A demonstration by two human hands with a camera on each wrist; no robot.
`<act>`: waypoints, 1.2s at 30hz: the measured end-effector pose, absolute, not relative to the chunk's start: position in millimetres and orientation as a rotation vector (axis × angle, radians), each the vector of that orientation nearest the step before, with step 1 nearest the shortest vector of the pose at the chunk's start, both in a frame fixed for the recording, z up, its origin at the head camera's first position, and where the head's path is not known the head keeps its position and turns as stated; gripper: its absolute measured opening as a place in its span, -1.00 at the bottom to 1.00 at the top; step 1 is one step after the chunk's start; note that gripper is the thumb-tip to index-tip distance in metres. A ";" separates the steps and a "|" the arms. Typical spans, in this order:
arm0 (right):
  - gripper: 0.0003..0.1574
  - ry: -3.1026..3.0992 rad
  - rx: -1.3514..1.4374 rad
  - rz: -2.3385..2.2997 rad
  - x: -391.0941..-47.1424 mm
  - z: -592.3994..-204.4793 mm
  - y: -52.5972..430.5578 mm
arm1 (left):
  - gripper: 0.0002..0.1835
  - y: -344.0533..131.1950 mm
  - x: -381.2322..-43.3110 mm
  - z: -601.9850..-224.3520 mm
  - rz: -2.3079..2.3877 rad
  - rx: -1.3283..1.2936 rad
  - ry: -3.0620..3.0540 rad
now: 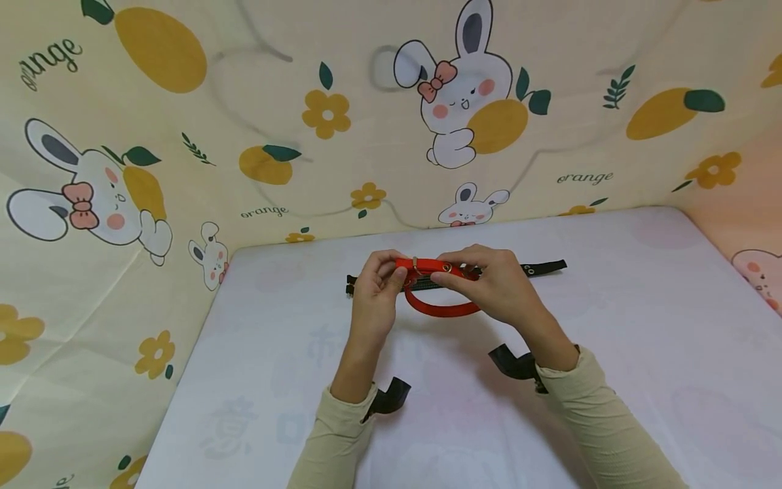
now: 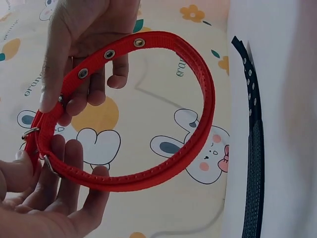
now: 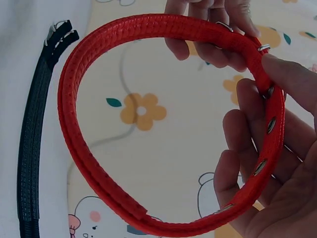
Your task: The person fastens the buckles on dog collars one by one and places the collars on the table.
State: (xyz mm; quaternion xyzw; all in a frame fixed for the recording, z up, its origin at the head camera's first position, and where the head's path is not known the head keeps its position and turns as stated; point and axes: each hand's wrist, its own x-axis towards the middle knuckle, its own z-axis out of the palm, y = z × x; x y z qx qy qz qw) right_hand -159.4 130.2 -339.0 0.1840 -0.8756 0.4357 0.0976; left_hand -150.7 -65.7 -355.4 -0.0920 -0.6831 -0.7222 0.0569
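Observation:
Both hands hold up a red pet collar (image 1: 442, 311), bent round into a loop over the table. My left hand (image 1: 377, 292) pinches its buckle end between thumb and fingers. Metal shows there as a buckle (image 2: 30, 133) and a ring (image 2: 51, 166). With thumb and fingers my right hand (image 1: 501, 285) grips the strap end that has metal eyelets (image 2: 109, 54). The two ends overlap at the buckle; I cannot tell whether the strap passes through it. Beyond the hands a black collar (image 1: 544, 269) lies stretched out flat, its middle partly hidden in the head view.
The table has a white cover (image 1: 275, 353). Behind it and at its sides hangs cloth (image 1: 342, 170) printed with rabbits, oranges and flowers. Black straps (image 1: 391, 397) stick out from both wrists near the sleeves.

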 end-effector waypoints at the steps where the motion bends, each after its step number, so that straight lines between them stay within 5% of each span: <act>1: -0.66 -2.593 0.543 1.292 -159.6 -339.3 130.3 | -0.77 -65.6 -150.5 -355.4 -2.194 -0.280 -2.064; 36: -0.68 -2.675 0.560 1.327 -163.2 -340.8 139.8 | -0.72 -76.8 -156.7 -360.4 -2.024 -0.356 -2.257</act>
